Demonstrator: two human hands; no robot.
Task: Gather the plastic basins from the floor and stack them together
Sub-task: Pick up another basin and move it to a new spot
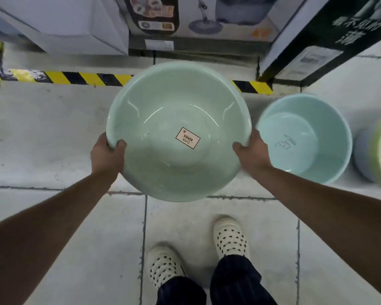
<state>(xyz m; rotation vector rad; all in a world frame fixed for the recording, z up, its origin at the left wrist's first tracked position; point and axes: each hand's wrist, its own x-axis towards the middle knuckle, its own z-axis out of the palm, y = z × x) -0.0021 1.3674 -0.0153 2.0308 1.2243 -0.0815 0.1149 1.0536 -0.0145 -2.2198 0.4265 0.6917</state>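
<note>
Grey floor tiles (53, 139) lay below, with boxes (207, 18) behind striped tape (75, 77). Up in the air was a big green basin (178, 119) — only a sticker (187, 138) inside. Just beside it, a blue basin (304, 137) sat empty. Left hand (107, 154) and right hand (252, 151) held the rim, thumbs inside — bare floor to the left.

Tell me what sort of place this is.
Probably a household-goods shop or stockroom aisle: boxed products such as a mop-bucket box stand along the tiled floor, hazard tape marks the edge, and the green basin carries a retail label.
</note>
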